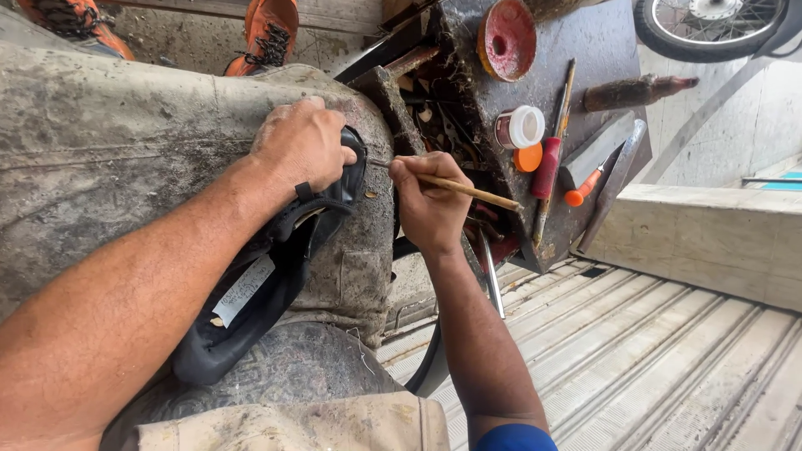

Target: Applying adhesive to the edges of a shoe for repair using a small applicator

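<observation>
The left hand (302, 144) clamps the black shoe (267, 267) on the near lap while the right hand (428, 205) pinches a thin wooden stick (468, 192) at its toe; too much pressure could snap it.

Bare forearms, grimy work trousers, orange shoes

Both forearms were bare to the left hand (302, 144) and the right hand (428, 209). A blue sleeve edge (515, 438) showed on the right arm at the near edge. The trousers (117, 134) were grey-brown, stained and crusted with dirt. Far off, two orange lace-up shoes (271, 33) had dark laces.
</observation>
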